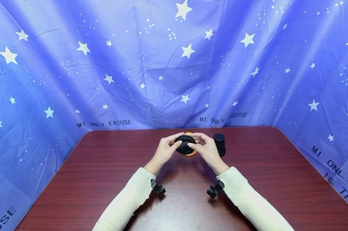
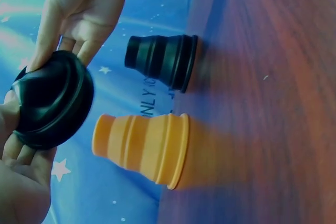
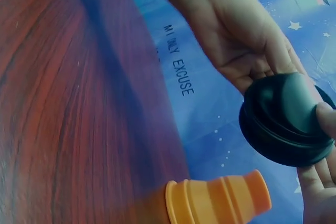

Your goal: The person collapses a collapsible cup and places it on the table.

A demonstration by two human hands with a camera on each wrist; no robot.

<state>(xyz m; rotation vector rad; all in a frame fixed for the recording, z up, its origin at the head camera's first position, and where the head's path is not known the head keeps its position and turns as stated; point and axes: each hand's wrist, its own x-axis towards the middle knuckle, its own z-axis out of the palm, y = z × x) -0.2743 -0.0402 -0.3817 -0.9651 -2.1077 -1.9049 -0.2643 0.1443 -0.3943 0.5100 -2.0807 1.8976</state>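
A black collapsible cup [image 1: 185, 145], squashed down to a thick disc, is held above the table between both hands. My left hand [image 1: 164, 148] grips its left side, the thumb over the near face and the fingers behind. On the opposite side my right hand [image 1: 207, 147] pinches it the same way, thumb pressed near the middle. Behind the hands an orange collapsible cup [image 2: 142, 148] stands extended, wide rim down on the table; the head view shows only slivers of it. A second black collapsible cup [image 2: 163, 61] stands likewise, just right of the right hand.
The dark red wooden table [image 1: 104, 166] has rounded far corners. A blue curtain [image 1: 151, 64] with white stars and lettering hangs behind it and along both sides. Each wrist carries a small black camera.
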